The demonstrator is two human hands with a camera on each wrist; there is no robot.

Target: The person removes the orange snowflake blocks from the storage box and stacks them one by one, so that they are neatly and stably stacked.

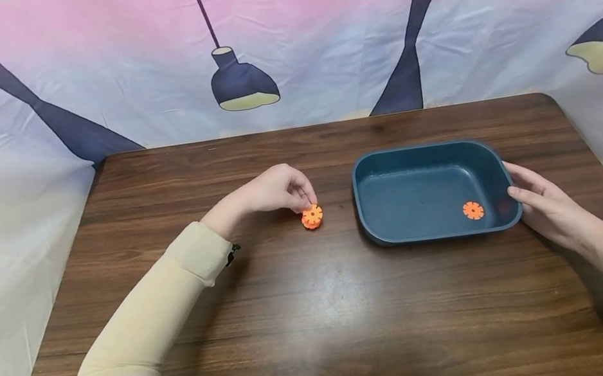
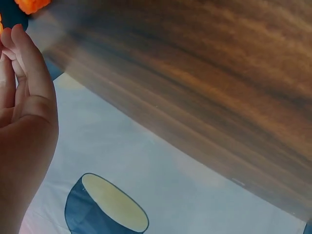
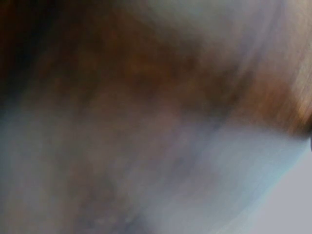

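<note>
My left hand (image 1: 283, 189) pinches an orange notched disc (image 1: 312, 213) by its edge, left of the blue basin. Just under it, more orange shows close to the tabletop, partly hidden by the held disc. In the left wrist view the left hand (image 2: 27, 92) has its fingertips at a sliver of orange, with an orange piece (image 2: 32, 5) beyond them. The dark blue rectangular basin (image 1: 426, 239) stands at the right of the table. At its right end my right hand (image 1: 546, 203) grips the wall, thumb over the rim. One orange notched disc (image 1: 473, 210) lies flat inside, near the right end.
The brown wooden table (image 1: 324, 340) has its far edge against a hanging cloth (image 1: 302, 38) printed with lamps. Between the left hand and the basin lies a narrow strip of bare wood. The right wrist view is blurred.
</note>
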